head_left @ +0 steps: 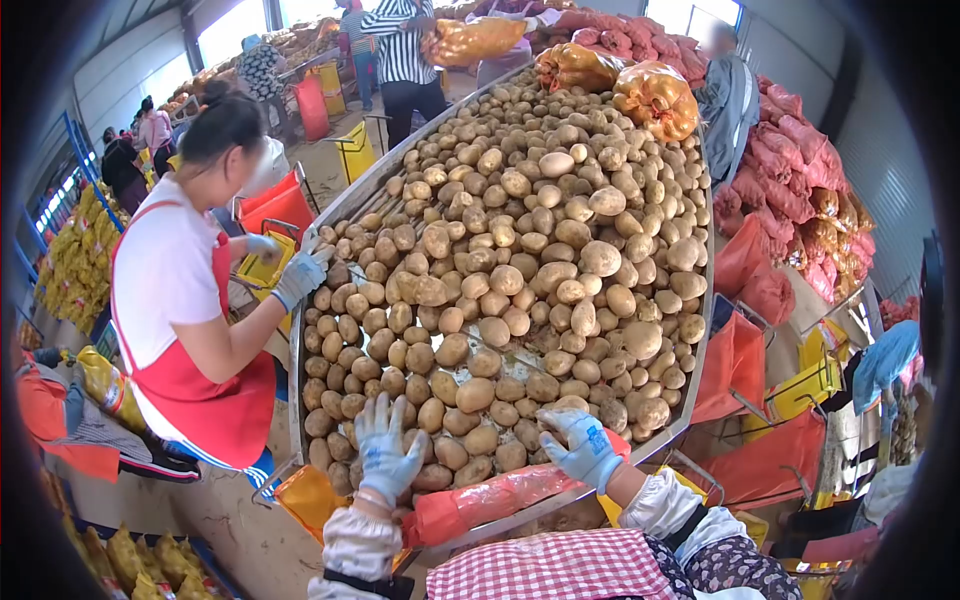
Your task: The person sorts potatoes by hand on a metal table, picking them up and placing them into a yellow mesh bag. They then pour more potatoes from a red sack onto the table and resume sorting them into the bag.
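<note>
Potatoes (505,280) lie heaped on a large metal-edged sorting table. My left hand (388,450), in a pale blue-white glove, rests over potatoes at the near left with its fingers spread. Toward the near right, my right hand (582,450) wears a matching glove with blue print. Its fingers point left, and the thumb is apart from them beside potatoes; no potato shows in its grip. Between my forearms, a red plastic-wrapped roll (500,500) runs along the near edge of the table.
A gloved co-worker in a red apron (205,385) works at the left side. Filled net bags (655,100) sit on the far end. Red sacks (780,165) are stacked at right. Yellow and red bag holders (735,370) stand along the table's right edge. Other people stand farther back.
</note>
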Tool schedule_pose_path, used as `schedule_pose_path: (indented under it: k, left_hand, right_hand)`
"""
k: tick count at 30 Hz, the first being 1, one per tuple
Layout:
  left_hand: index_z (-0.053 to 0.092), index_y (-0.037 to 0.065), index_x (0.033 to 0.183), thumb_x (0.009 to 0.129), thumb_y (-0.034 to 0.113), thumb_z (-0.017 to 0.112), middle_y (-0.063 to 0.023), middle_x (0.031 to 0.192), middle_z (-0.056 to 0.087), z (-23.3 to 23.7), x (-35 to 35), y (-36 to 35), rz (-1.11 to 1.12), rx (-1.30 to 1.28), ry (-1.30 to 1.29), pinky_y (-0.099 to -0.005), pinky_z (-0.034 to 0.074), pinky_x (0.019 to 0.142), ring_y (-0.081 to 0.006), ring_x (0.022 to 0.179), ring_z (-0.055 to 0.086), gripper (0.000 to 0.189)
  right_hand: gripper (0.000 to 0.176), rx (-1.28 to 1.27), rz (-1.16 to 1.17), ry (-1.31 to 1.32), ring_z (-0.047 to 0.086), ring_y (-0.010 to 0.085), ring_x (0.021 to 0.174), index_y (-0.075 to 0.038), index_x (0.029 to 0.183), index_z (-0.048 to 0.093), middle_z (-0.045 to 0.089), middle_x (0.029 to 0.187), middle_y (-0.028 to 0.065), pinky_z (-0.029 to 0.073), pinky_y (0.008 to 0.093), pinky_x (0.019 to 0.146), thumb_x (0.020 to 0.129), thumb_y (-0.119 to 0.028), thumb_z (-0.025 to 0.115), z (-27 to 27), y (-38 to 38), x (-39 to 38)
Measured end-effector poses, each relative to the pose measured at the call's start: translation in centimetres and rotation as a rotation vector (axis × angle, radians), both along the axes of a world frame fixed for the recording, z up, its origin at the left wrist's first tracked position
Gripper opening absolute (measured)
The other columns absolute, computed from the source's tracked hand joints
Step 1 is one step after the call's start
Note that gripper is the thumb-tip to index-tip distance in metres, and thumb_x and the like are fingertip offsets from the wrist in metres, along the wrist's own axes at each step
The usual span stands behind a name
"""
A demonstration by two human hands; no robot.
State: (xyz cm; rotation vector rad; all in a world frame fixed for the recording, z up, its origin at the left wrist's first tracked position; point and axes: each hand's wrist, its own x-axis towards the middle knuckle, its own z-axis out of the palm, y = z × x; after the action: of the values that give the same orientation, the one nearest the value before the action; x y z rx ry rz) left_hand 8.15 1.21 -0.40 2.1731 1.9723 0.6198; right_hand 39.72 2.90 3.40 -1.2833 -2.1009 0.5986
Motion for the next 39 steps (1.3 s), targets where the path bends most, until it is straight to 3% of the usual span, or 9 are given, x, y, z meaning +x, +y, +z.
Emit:
schedule_pose_path:
  k: [8,13,17,19,23,25,31,36,39]
  left_hand:
    - [0.035,0.007,0.143,0.078,0.05,0.06,-0.0181,0.151,0.026,-5.4,-1.2,-0.2,0.073,-0.02,0.181,-0.0533,0.005,0.115,-0.0384,0.142,0.013,0.082]
    - [0.045,0.005,0.136,0.088,0.042,0.052,-0.017,0.149,0.031,-4.5,-2.1,3.7,0.267,0.032,0.192,-0.0505,0.015,0.113,-0.04,0.136,0.026,0.061]
    - [0.045,0.008,0.137,0.087,0.042,0.053,-0.017,0.149,0.03,-3.0,-4.0,-1.0,-0.049,-0.019,0.126,-0.0507,0.015,0.114,-0.0406,0.139,0.019,0.061]
    - [0.045,0.009,0.138,0.089,0.034,0.053,-0.0181,0.148,0.032,-1.3,-5.3,-3.5,-0.118,-0.131,0.142,-0.0479,0.02,0.114,-0.0389,0.14,0.022,0.055]
    - [0.044,-0.002,0.135,0.09,0.011,0.054,-0.0209,0.137,0.046,-2.2,-6.0,-7.0,0.238,0.069,-0.849,-0.038,0.03,0.11,-0.0322,0.132,0.04,0.047]
    - [0.038,-0.004,0.138,0.086,0.018,0.06,-0.022,0.141,0.04,-3.1,-5.1,-7.6,0.352,0.122,-0.891,-0.0407,0.026,0.112,-0.034,0.135,0.034,0.06]
    - [0.025,0.003,0.146,0.067,0.06,0.072,-0.0205,0.152,0.02,-2.3,-4.3,-8.8,0.317,-0.198,0.152,-0.0505,0.005,0.115,-0.0377,0.143,0.01,0.108]
    - [0.026,0.008,0.147,0.071,0.064,0.066,-0.0183,0.153,0.021,-2.8,-7.9,-10.1,0.427,-0.061,0.112,-0.0511,0.005,0.114,-0.0379,0.143,0.009,0.102]
    - [0.029,0.009,0.146,0.071,0.061,0.067,-0.0173,0.153,0.021,-3.1,-7.3,-7.6,0.216,-0.06,0.107,-0.0521,0.006,0.114,-0.039,0.142,0.011,0.099]
  right_hand:
    - [0.038,0.03,0.002,-0.25,0.057,0.0355,0.105,-0.011,0.117,0.06,0.064,0.107,0.0182,0.041,0.0462,0.093,0.085,-0.031,0.06,0.0,0.0,-2.4]
    - [0.037,0.011,0.121,-0.267,0.058,0.0369,0.096,-0.009,0.115,0.059,0.062,0.103,0.02,0.044,0.0465,0.086,0.083,-0.027,0.061,0.9,1.1,-3.8]
    - [0.031,0.232,0.072,-0.331,0.059,0.0355,0.088,-0.009,0.108,0.06,0.063,0.094,0.0169,0.045,0.0443,0.08,0.083,-0.027,0.06,-0.1,1.6,-5.0]
    - [0.031,-0.078,0.121,-0.448,0.059,0.0318,0.087,-0.01,0.109,0.062,0.065,0.088,0.0128,0.044,0.0437,0.079,0.083,-0.027,0.06,0.7,1.7,-5.4]
    - [0.035,-0.146,0.434,-0.513,0.059,0.0296,0.089,-0.017,0.117,0.062,0.067,0.091,0.011,0.045,0.043,0.082,0.086,-0.033,0.056,-2.1,0.8,-7.3]
    - [0.035,-0.106,0.474,-0.575,0.06,0.0322,0.091,-0.018,0.117,0.063,0.067,0.093,0.0117,0.046,0.0431,0.081,0.087,-0.035,0.055,-2.3,0.7,-7.7]
    - [0.026,-0.103,0.252,-0.491,0.061,0.0332,0.087,-0.013,0.096,0.067,0.067,0.088,0.0135,0.047,0.0448,0.08,0.084,-0.035,0.059,-0.3,3.3,-8.2]
    - [0.031,-0.321,0.473,-0.714,0.063,0.0343,0.088,-0.01,0.097,0.059,0.067,0.087,0.0132,0.049,0.0434,0.077,0.083,-0.038,0.061,-1.3,1.7,-13.1]
    - [0.026,-0.174,0.57,-0.359,0.064,0.035,0.082,-0.012,0.096,0.061,0.066,0.085,0.0139,0.05,0.0443,0.075,0.085,-0.035,0.059,-3.1,0.1,-14.5]
